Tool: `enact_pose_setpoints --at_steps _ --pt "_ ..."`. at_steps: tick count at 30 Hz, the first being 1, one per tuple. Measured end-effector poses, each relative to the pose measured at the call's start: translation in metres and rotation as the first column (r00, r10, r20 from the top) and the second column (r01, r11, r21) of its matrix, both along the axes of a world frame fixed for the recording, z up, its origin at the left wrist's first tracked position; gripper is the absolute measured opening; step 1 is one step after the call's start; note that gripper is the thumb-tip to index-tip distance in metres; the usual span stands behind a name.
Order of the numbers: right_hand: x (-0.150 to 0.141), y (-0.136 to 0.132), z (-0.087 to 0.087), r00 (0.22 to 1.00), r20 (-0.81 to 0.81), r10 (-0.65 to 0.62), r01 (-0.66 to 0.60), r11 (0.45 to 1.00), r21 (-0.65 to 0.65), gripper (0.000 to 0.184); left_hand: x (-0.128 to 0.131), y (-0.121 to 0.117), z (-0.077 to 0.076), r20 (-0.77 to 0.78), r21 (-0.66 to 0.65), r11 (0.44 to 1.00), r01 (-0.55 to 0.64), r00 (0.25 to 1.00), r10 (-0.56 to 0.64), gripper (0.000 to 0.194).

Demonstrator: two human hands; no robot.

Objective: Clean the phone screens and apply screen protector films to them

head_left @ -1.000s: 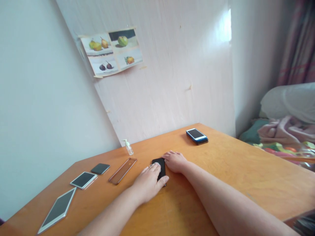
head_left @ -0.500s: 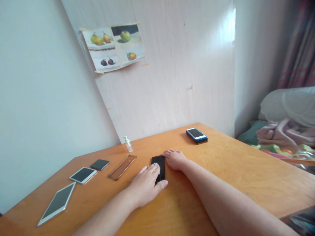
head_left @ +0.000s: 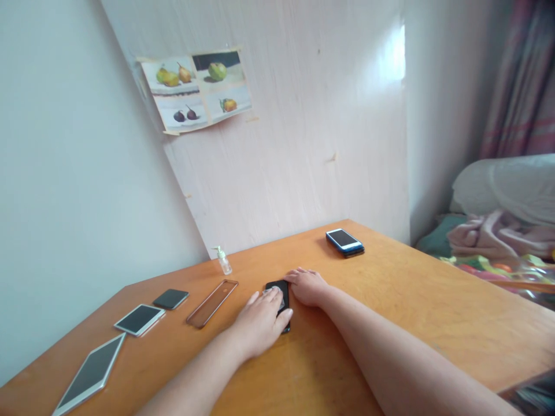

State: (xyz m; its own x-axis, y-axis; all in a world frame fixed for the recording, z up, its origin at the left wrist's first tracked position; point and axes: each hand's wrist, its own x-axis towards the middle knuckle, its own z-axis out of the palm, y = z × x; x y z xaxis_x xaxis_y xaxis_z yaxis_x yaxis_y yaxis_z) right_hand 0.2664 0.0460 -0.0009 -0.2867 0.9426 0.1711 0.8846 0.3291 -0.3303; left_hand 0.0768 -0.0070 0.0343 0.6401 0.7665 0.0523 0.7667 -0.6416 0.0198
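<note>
A black phone (head_left: 284, 323) lies flat on the wooden table in front of me. My left hand (head_left: 261, 320) rests over it, fingers pressing a crumpled white tissue (head_left: 266, 292) onto its surface. Its thumb reaches across the lower part of the phone. At the phone's upper right corner, the fingertips of my right hand (head_left: 307, 286) hold the edge against the table. A brown-rimmed clear phone case (head_left: 212, 303) lies left of my left hand, and behind it stands a small pump bottle (head_left: 224, 263) with a pale green top.
To the left on the table (head_left: 416, 323) lie a dark phone or small device (head_left: 171, 299), a white-framed device (head_left: 139, 319) and a larger white tablet (head_left: 92, 370). Phones are stacked (head_left: 344, 240) near the back right corner. A wall with a fruit print (head_left: 197, 89) borders the far edge.
My left hand has slid the tissue slightly over the phone, and its thumb now lies further across it. My right hand stays at the corner. The whole view has shifted a little.
</note>
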Motion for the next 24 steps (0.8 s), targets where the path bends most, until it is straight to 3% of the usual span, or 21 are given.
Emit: enact_pose_setpoints --at_steps 4,7,10,18,21,24 --pt "0.002 0.000 0.000 1.000 0.007 0.015 -0.015 1.000 -0.001 0.048 0.018 0.037 -0.007 0.034 0.034 0.999 -0.038 0.999 0.037 0.057" --pt "0.002 -0.001 0.000 1.000 0.015 0.018 -0.018 1.000 0.001 0.047 0.022 0.042 -0.007 0.051 0.033 0.999 -0.043 0.998 0.041 0.056" --pt "0.001 -0.001 0.000 1.000 0.019 0.015 -0.015 1.000 -0.002 0.047 0.016 0.025 -0.005 0.049 0.017 0.999 -0.028 0.998 0.028 0.059" --pt "0.000 0.002 -0.001 1.000 0.021 -0.002 0.002 1.000 -0.022 0.050 -0.021 -0.062 0.012 0.021 -0.050 0.997 0.058 0.998 -0.058 0.067" --pt "0.000 0.002 -0.001 1.000 0.012 -0.001 0.001 1.000 -0.020 0.050 -0.020 -0.072 0.014 -0.006 -0.061 0.997 0.052 0.999 -0.053 0.071" --pt "0.000 0.002 -0.001 1.000 0.002 0.004 -0.004 1.000 -0.019 0.049 -0.010 -0.060 0.009 -0.015 -0.058 0.998 0.030 0.999 -0.031 0.073"
